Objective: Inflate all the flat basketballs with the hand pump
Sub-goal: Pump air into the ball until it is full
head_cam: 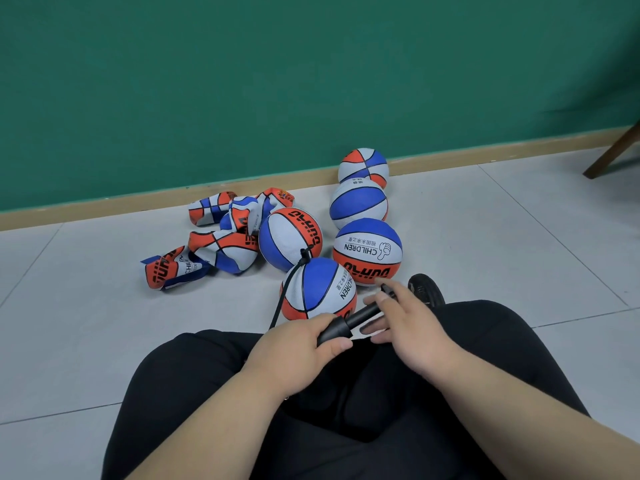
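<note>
Left hand [294, 348] grips pump [346, 323], right hand [412, 327] touching, tiled floor [485, 237], green wall [311, 81]

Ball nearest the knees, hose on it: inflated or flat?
Inflated. The nearest ball is round and smooth, unlike the crumpled flat balls to its left. The hose from the pump reaches its top.

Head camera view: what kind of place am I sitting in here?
Likely an indoor room, perhaps a school or sports storeroom, though I can't tell which: a grey tiled floor, a green wall with wooden skirting, and children's basketballs lying on the floor near it.
</note>
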